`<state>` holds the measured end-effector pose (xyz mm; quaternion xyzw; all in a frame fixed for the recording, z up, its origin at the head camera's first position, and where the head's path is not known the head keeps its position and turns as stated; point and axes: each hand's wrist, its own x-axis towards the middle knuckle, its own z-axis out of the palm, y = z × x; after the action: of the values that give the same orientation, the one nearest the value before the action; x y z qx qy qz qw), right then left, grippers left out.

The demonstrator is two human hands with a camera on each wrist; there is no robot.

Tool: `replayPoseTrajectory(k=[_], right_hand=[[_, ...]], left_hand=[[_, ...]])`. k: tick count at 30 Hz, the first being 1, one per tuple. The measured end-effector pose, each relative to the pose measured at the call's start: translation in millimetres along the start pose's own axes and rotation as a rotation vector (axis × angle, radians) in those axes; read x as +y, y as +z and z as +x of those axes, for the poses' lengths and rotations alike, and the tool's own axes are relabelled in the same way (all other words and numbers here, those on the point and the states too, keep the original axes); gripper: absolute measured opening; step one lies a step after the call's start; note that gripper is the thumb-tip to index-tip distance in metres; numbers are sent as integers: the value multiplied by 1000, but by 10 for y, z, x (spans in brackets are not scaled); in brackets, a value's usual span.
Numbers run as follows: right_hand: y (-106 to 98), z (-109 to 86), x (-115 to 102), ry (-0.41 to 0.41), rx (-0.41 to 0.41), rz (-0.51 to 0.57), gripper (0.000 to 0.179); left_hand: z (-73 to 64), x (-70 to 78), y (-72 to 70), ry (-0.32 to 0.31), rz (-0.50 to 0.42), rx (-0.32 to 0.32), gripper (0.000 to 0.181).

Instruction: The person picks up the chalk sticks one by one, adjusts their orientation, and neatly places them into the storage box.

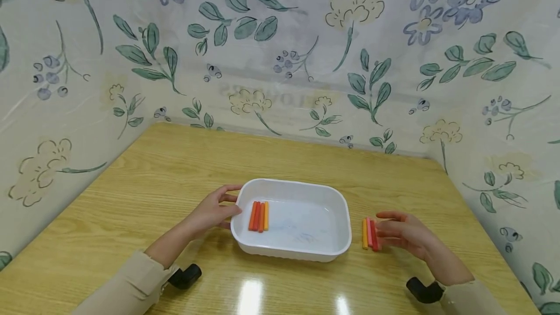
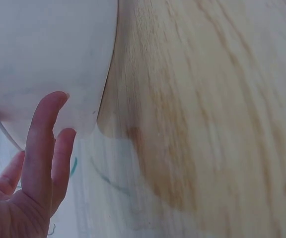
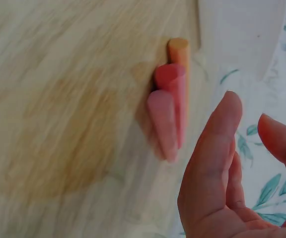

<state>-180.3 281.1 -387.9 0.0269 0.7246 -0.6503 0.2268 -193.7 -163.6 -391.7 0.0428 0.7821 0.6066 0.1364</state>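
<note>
Three probable crayons (image 1: 369, 232) beside tub (image 1: 295, 255)

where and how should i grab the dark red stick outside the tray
Probably best pinched by its two ends, from above and the right: the dark red stick lies flat, its left side close against the pink stick.

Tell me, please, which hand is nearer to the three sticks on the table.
Right: the right hand is close beside the three sticks; the left hand touches the end of the white tray farthest from them.
</note>
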Motion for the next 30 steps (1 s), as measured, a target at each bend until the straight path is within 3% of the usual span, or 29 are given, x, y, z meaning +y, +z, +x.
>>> replayPoseTrajectory(k=[7,12,30], right_hand=[[-26,38,84,42,91,-92,63],[-27,44,121,33,111,-154,62],[-14,88,96,28,84,-323,65]], left_hand=[[2,2,4,-1,6,-1,60],[3,5,0,1,-3,-4,60],[2,4,-4,8,2,-10,59]])
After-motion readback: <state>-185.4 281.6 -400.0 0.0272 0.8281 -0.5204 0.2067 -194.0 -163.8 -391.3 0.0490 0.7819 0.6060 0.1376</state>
